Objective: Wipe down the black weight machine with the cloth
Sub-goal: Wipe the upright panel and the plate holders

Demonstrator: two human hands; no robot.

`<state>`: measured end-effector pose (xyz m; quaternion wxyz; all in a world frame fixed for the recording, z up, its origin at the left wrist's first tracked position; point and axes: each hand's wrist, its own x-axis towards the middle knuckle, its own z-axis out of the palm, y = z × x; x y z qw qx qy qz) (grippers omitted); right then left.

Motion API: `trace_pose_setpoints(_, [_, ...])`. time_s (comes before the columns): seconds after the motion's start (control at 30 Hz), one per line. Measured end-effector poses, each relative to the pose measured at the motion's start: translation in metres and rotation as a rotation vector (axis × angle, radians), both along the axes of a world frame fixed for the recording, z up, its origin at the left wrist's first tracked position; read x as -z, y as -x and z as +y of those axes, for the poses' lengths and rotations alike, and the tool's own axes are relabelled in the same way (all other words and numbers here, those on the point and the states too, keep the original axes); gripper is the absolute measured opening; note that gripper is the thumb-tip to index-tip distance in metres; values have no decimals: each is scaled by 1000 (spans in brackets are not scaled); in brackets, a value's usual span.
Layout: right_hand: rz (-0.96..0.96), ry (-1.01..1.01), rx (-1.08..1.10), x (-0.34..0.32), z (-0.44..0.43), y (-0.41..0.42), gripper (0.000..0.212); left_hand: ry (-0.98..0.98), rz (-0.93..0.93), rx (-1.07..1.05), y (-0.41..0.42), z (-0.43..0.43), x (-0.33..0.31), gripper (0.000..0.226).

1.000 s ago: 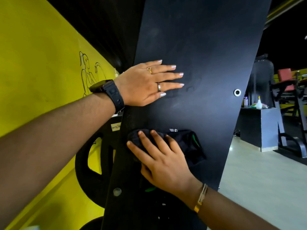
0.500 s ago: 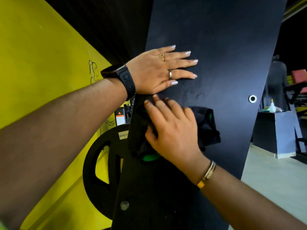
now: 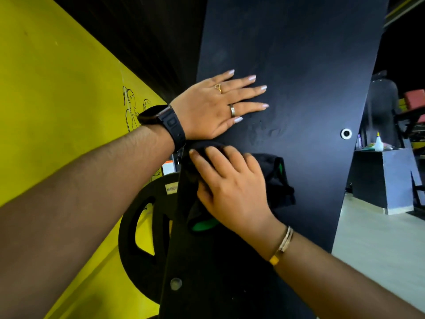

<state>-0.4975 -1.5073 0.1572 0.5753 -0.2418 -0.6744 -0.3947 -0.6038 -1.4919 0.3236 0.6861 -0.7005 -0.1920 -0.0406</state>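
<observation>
Much of the cloth is hidden from me. It is dark with green showing at two edges, and my right hand covers its middle, so I only see the bunched part sticking out to the right and a strip below the palm. That hand lies on top of it with the fingers stretched out and pressing it against the black weight machine. The thumb is out of sight, so I cannot tell whether it tucks under the fabric.

My left hand is just above, flat on the same panel with the fingers spread and holding nothing. The wrist with the black watch nearly meets the right fingertips. The hands are close together, one above the other.

The panel runs out of view at the top and bottom. Faint smudges mark it just right of the left hand, too dim to read. A weight plate shows to the left of the panel's edge, partly covered by the panel and by my left forearm, in front of the yellow wall.

Far right, a dark block stands on the floor with a small white bottle on top. I cannot make out what is in the bottle, and the items beside it are a blur.
</observation>
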Motion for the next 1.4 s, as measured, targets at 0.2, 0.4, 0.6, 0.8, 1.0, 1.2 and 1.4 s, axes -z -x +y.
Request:
trace_pose_setpoints(0.2, [-161,-66,23,25,-1,28,48,-2,-11,27,0,-1,1,45])
trace_pose_setpoints(0.4, [-238,-17,31,68,-4,22,52,12,-23,-8,1,-5,5,44])
trace_pose_setpoints(0.6, [56,20,88,65,13,-42,53,41,-69,-4,3,-10,16,43])
trace_pose_setpoints(0.8, [482,180,113,59,39,-90,53,18,-113,4,10,-15,39,44])
trace_pose_setpoints(1.0, [336,118,50,47,23,-54,52,-71,-223,26,17,-13,63,48])
trace_pose_setpoints(1.2, [118,-37,129,-15,35,-72,51,-105,-354,54,16,-13,71,46])
trace_pose_setpoints(1.4, [356,156,128,-62,43,-97,59,-96,-394,11,14,-18,76,46])
